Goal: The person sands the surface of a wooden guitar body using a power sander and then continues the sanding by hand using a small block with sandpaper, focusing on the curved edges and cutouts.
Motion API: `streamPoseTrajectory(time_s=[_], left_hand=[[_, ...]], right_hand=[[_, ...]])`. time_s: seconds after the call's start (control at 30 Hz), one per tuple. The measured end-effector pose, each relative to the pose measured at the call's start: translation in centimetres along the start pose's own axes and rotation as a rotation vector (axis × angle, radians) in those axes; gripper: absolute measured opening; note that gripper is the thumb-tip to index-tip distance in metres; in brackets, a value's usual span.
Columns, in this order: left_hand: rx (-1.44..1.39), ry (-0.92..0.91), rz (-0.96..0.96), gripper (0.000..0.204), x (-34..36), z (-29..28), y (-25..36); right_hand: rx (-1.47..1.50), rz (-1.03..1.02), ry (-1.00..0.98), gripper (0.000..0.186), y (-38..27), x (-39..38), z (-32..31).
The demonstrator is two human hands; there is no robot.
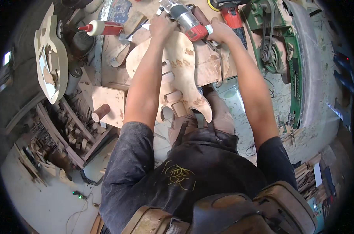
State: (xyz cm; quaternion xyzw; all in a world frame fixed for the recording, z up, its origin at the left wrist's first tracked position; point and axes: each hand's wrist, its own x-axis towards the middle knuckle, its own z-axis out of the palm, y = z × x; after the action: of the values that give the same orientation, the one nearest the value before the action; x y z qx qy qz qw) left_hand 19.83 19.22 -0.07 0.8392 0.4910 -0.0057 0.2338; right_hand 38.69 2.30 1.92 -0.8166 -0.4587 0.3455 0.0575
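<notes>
A pale wooden guitar body [181, 50] with cut-out pockets and brown patches lies on the bench, its horned end jutting over the near edge toward me. Just beyond it rests a power tool [185, 19] with a clear and silver body and a red end, looking like a trim router. My left hand [162, 26] is closed beside the router's metal end; its grip is hidden. At the red end, my right hand [220, 32] has curled fingers next to a small pale piece. What it holds, if anything, I cannot make out.
A red-tipped glue bottle [103, 28] lies at the left. Another guitar body [52, 58] stands farther left. A red power tool [232, 16] sits at the back right, beside a green belt-driven machine [267, 43]. Wood offcuts [75, 136] fill a bin at lower left.
</notes>
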Motion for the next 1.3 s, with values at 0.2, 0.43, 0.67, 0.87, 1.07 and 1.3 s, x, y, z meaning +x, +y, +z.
streamPoseTrajectory(time_s=[0.2, 0.43, 0.67, 0.87, 1.07, 1.3], left_hand=[[0.055, 0.193, 0.144, 0.034, -0.6, 2.0, 1.0], [0.202, 0.397, 0.371, 0.023, -2.8, -1.0, -2.3], [-0.371, 0.439, 0.058, 0.011, -18.8, -6.8, -3.0], [-1.185, -0.221, 0.142, 0.009, -34.5, -3.8, -2.7], [-1.166, -0.354, 0.253, 0.011, -38.3, -4.2, -4.6], [-0.721, 0.057, 0.54, 0.012, -39.7, -7.7, -7.4]], right_hand=[[0.059, -0.078, 0.158, 0.048, 0.3, -3.7, -1.0], [0.527, 0.151, 0.275, 0.046, 0.1, -13.9, -1.8], [1.254, 0.131, 0.139, 0.041, 3.9, -22.9, 6.1], [1.404, 0.18, 0.14, 0.04, -1.8, -30.4, 7.7], [1.792, 0.208, -0.274, 0.044, -9.5, -36.9, 17.1], [1.687, -0.051, -0.078, 0.037, -17.3, -41.8, 18.3]])
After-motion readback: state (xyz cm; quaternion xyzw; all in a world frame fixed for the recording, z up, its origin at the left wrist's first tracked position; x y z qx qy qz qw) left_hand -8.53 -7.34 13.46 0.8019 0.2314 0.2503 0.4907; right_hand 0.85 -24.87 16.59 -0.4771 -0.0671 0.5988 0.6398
